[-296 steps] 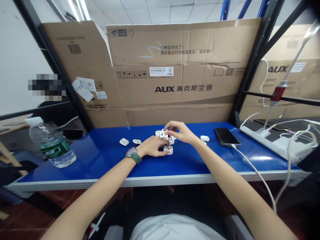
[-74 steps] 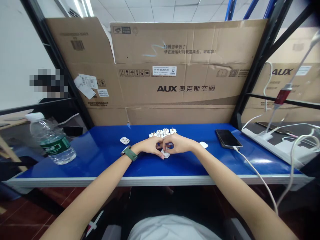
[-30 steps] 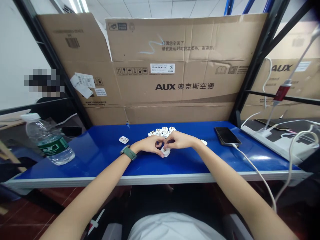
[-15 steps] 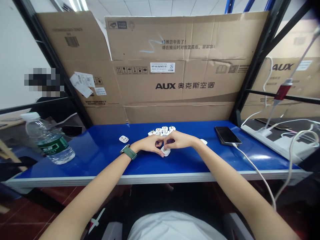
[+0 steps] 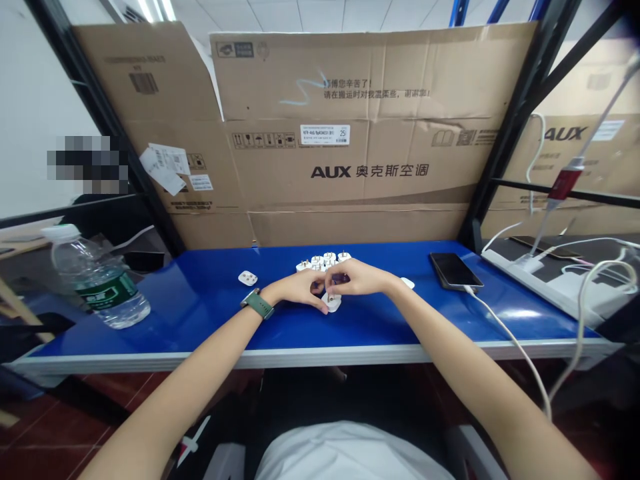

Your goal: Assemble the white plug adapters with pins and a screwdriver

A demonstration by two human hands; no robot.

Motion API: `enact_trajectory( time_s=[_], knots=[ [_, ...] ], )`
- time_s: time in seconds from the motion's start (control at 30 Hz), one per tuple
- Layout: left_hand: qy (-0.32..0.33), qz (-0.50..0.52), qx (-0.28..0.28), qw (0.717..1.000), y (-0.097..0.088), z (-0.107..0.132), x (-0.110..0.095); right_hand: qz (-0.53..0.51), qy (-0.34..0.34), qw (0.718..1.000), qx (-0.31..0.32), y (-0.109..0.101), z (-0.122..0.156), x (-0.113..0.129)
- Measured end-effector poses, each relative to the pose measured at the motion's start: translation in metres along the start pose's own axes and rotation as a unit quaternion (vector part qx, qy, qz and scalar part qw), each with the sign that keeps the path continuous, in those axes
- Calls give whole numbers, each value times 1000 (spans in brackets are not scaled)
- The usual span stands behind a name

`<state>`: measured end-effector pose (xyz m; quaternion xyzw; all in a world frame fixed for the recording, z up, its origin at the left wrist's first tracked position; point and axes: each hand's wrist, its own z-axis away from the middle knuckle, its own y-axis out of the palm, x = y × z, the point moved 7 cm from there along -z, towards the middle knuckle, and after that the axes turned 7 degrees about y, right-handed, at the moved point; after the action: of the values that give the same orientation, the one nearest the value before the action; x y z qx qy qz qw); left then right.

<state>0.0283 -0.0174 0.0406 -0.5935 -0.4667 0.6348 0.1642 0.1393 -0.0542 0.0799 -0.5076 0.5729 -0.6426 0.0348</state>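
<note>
In the head view a white plug (image 5: 332, 305) rests on the blue tabletop with a metal pin pointing up. My left hand (image 5: 303, 288), above a green watch strap, is closed on the plug's left side with thumb and fingers. My right hand (image 5: 353, 277) is pinched just over the plug's top; whatever lies between its fingertips is too small to make out. Behind the hands stand several similar white plugs (image 5: 329, 257) in a cluster, pins up, partly hidden by my fingers. A white plug piece with holes (image 5: 248, 278) lies to the left.
On the right are a white piece (image 5: 407, 283), a black phone (image 5: 454, 271) on a cable, and a white power strip (image 5: 540, 283). A water bottle (image 5: 103, 283) stands at the left edge. A cardboard panel (image 5: 350, 200) closes off the back. A person is at far left.
My right hand has lifted slightly, showing more of the plug's top and pin. The left hand stays in place on the plug.
</note>
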Motion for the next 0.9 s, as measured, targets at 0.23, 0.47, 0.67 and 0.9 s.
enact_trajectory(
  time_s=[0.23, 0.47, 0.67, 0.9],
  knots=[
    [-8, 5, 11, 1000, 2, 2, 3, -398, -55, 912, -77, -17, 1, 1],
    [-13, 14, 10, 1000, 3, 1, 5, -441, -76, 891, -75, -12, -3, 3],
    [-14, 9, 13, 1000, 3, 1, 6, -430, -83, 894, -90, -12, -5, -2],
    [-11, 5, 8, 1000, 2, 1, 3, -425, -71, 899, -75, -7, -8, -7]
  ],
)
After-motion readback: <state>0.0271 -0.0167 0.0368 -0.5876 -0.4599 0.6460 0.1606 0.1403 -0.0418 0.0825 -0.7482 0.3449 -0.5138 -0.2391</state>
